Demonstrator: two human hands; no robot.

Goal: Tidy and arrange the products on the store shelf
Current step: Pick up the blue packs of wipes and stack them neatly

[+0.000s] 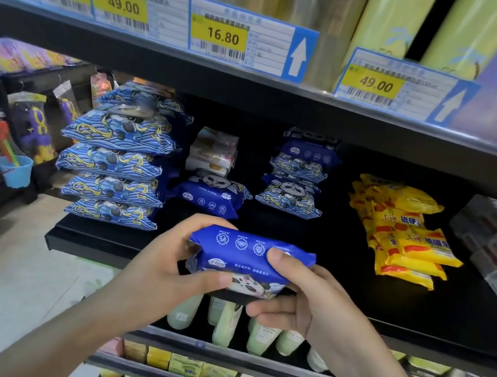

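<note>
Your left hand (161,259) and right hand (304,294) both pinch the blue panda wipes pack (244,260), held above the shelf (416,321) front edge. Placement step: next, judge setting it on the single pack (211,196) at 12 o'clock.

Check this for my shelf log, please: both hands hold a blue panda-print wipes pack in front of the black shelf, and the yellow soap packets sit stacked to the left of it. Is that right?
Not quite. The head view shows the yellow soap packets stacked to the right of the blue panda-print wipes pack, not the left. The rest stands: the left hand and right hand both hold it in front of the black shelf.
</note>
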